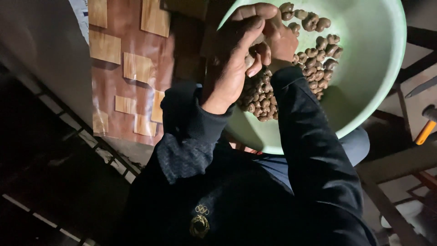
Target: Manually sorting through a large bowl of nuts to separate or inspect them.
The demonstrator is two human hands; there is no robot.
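I am looking down at both hands working together over the bowl (378, 68). My left hand (230, 68) is curling its fingers (255, 32) in narrow against the right hand (277, 38), and the two are pinching something small between them (I cannot tell what, the fingers are hiding it). The nuts (314, 59) are lying heaped in the bowl just under and beyond the fingertips, some touching the right hand's knuckles. Left of the left fingers, a wood-patterned sheet (132, 68) is lying flat. Well off to the right of the fingers, an orange-handled tool (427, 127) is resting.
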